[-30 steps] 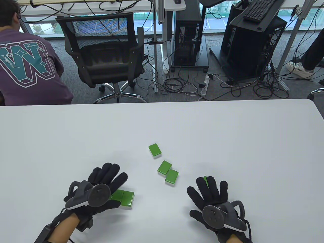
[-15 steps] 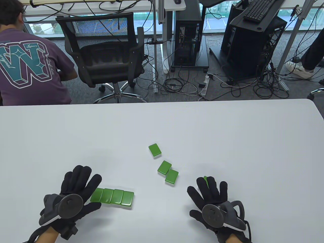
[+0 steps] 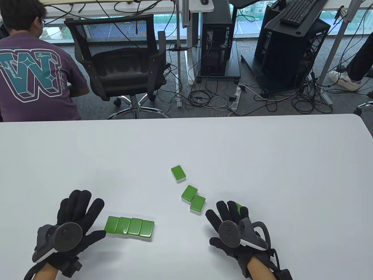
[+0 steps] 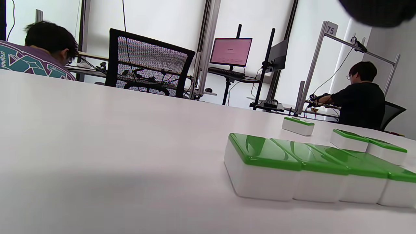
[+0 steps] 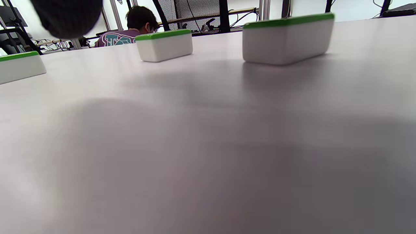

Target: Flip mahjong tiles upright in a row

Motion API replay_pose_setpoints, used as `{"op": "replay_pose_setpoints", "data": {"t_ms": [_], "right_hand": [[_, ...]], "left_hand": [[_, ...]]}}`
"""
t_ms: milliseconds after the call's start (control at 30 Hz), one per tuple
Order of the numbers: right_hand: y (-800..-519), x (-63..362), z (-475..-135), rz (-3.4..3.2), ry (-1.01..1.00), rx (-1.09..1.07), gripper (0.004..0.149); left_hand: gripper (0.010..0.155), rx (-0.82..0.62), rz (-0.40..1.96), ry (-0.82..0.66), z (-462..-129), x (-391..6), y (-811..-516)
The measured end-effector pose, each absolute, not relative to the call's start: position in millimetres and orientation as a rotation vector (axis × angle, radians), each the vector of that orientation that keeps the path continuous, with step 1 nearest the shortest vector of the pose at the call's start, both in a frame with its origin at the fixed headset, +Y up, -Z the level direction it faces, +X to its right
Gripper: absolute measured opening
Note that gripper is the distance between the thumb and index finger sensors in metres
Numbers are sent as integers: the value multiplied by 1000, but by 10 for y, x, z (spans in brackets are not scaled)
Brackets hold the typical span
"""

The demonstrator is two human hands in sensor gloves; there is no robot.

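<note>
A row of several green-backed tiles [image 3: 129,227] lies face down, side by side, near the front of the white table [image 3: 186,140]. It also shows in the left wrist view [image 4: 312,172]. Three loose tiles lie face down further back: one [image 3: 178,172] alone, and two [image 3: 189,193] [image 3: 198,203] touching at a corner. My left hand [image 3: 80,210] is spread open just left of the row, holding nothing. My right hand [image 3: 228,215] is spread open, and its fingers partly hide another green tile [image 3: 239,207]. The right wrist view shows a near tile [image 5: 287,39] lying flat.
An office chair [image 3: 116,64], a seated person [image 3: 32,78], computer towers [image 3: 218,38] and floor cables lie beyond the table's far edge. The table's right corner [image 3: 360,118] is rounded.
My left hand has slid left off the row, uncovering all its tiles. My right hand has shifted a little to the left. The tiles have not moved.
</note>
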State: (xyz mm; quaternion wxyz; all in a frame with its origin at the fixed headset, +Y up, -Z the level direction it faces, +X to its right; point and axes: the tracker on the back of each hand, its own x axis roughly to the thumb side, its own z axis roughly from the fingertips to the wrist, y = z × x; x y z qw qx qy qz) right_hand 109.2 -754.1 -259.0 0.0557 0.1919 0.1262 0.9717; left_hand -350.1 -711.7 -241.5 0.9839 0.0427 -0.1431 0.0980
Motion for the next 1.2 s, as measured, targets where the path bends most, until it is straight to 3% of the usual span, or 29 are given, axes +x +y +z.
{"op": "replay_pose_setpoints", "data": {"t_ms": [300, 500, 800, 1200], "right_hand": [[-7563, 472, -3231, 2964, 520, 466, 88], [-7655, 294, -3420, 3039, 565, 384, 90], [-7748, 260, -3365, 3080, 437, 445, 81], [-7563, 220, -3146, 3246, 221, 600, 84]], "left_hand": [[89, 83, 205, -300, -2420, -3510, -7127], [89, 69, 193, -315, -2421, -3494, -7136], [87, 56, 183, -325, -2421, -3487, -7144], [87, 48, 157, -339, -2419, -3457, -7163]]}}
